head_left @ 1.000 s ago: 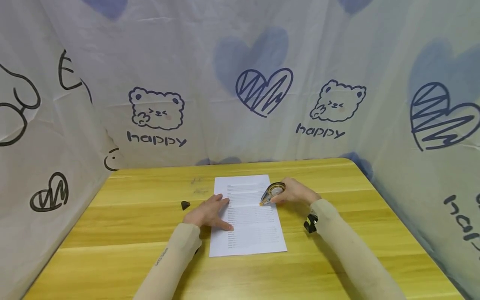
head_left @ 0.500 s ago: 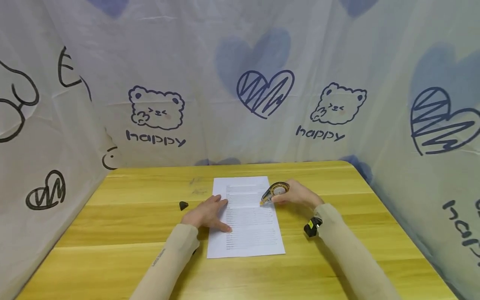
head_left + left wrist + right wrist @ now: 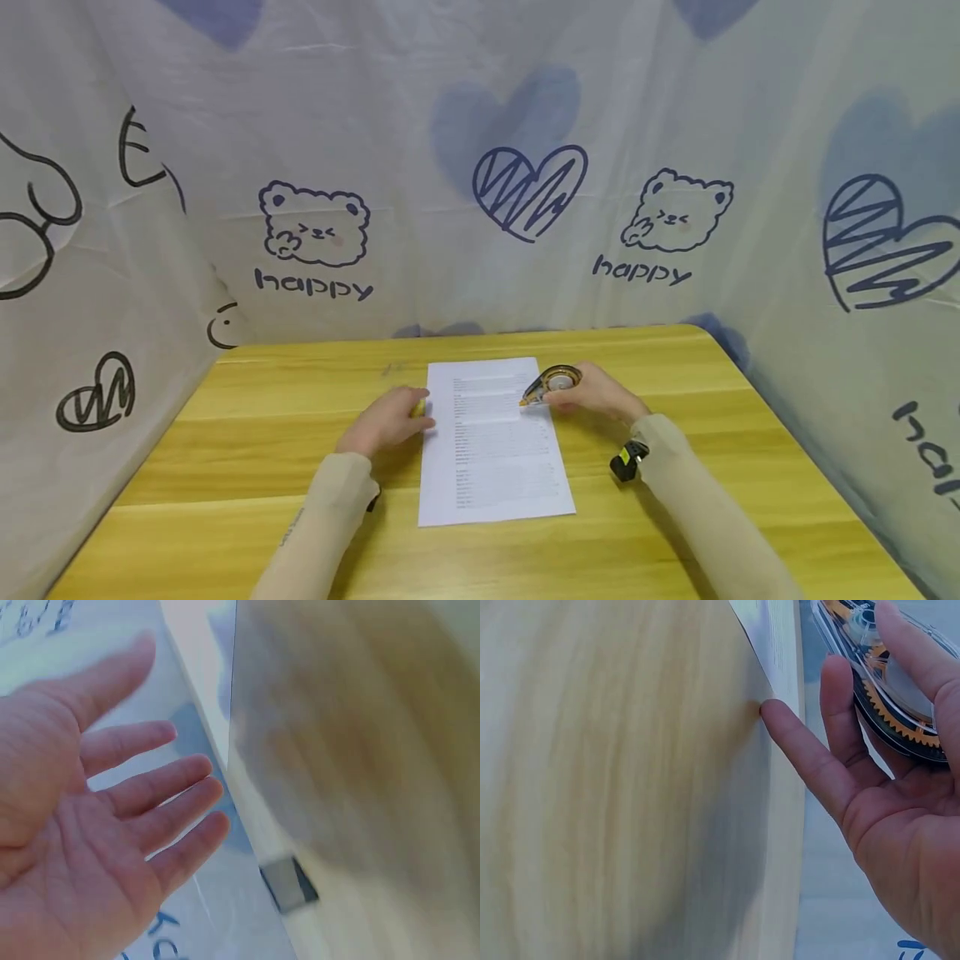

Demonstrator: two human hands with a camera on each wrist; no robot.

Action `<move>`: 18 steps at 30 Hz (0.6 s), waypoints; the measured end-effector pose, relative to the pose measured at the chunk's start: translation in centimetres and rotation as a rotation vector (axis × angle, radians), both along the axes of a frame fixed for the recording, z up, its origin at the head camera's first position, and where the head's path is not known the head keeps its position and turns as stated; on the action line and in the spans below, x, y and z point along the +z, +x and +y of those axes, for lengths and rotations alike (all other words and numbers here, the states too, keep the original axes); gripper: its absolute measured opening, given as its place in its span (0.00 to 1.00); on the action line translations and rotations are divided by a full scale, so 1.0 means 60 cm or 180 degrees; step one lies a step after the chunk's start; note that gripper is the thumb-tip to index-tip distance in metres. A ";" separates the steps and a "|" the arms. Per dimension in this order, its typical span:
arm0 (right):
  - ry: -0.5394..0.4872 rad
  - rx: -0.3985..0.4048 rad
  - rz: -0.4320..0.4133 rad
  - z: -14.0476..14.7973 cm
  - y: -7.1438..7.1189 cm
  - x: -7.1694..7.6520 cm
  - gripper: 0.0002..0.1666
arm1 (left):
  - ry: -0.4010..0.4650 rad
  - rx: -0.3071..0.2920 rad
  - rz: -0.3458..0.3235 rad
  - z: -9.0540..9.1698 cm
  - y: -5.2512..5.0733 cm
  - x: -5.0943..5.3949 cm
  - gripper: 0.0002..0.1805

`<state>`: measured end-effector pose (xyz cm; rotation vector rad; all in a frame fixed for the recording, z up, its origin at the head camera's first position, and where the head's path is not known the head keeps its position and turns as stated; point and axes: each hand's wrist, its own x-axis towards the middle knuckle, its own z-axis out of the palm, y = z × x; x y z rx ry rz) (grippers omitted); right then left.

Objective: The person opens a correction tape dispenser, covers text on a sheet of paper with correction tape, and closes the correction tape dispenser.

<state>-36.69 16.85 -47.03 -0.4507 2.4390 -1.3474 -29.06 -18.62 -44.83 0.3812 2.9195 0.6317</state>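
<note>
A printed white sheet of paper (image 3: 491, 492) lies flat on the wooden table. My right hand (image 3: 596, 392) pinches a clear correction tape dispenser (image 3: 561, 379) with orange gears, its orange tip at the paper's right side. In the right wrist view, thumb and fingers grip the dispenser (image 3: 904, 727) while another finger reaches down to the table by the paper's edge. My left hand (image 3: 386, 421) is at the paper's left edge, fingers spread, holding nothing. The left wrist view shows the open palm (image 3: 97, 817), with a small dark cap (image 3: 289, 885) on the table beyond the fingertips; the head view hides the cap.
The yellow wood-grain table (image 3: 247, 467) stretches to both sides of the paper. White cloth walls (image 3: 420, 167) with bear and heart drawings close in its back and sides. A small black device (image 3: 628, 460) sits at my right wrist.
My left hand has come off the paper and shifted left, now covering the spot of the small dark cap. The right hand and the correction tape stay almost in place.
</note>
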 end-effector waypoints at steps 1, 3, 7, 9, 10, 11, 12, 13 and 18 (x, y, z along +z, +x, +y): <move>-0.0016 -0.0007 0.0006 -0.001 0.000 0.000 0.19 | -0.0007 0.0022 0.0060 -0.009 -0.001 0.003 0.29; -0.0050 -0.0003 0.0012 -0.004 0.001 0.001 0.20 | -0.0031 0.0071 0.0138 -0.025 -0.002 0.008 0.25; -0.0117 -0.0064 -0.0047 -0.009 0.000 0.002 0.22 | -0.0058 0.0225 0.0183 -0.052 -0.004 0.016 0.21; -0.0162 -0.0108 -0.0078 -0.011 0.000 0.002 0.24 | -0.0098 0.0311 0.0221 -0.061 -0.004 0.017 0.20; -0.0176 -0.0129 -0.0081 -0.012 0.000 0.002 0.25 | -0.0126 0.0361 0.0238 -0.065 -0.004 0.017 0.20; -0.0193 -0.0157 -0.0087 -0.013 0.000 0.002 0.26 | -0.0183 0.0410 0.0266 -0.069 -0.003 0.016 0.19; -0.0204 -0.0177 -0.0083 -0.014 0.000 0.002 0.26 | -0.0256 0.0456 0.0295 -0.073 -0.003 0.015 0.19; -0.0222 -0.0187 -0.0074 -0.016 0.001 0.002 0.27 | -0.0305 0.0515 0.0301 -0.076 -0.003 0.013 0.19; -0.0340 -0.0219 -0.0048 -0.025 0.004 0.002 0.28 | -0.0436 0.0624 0.0180 -0.091 -0.001 0.005 0.19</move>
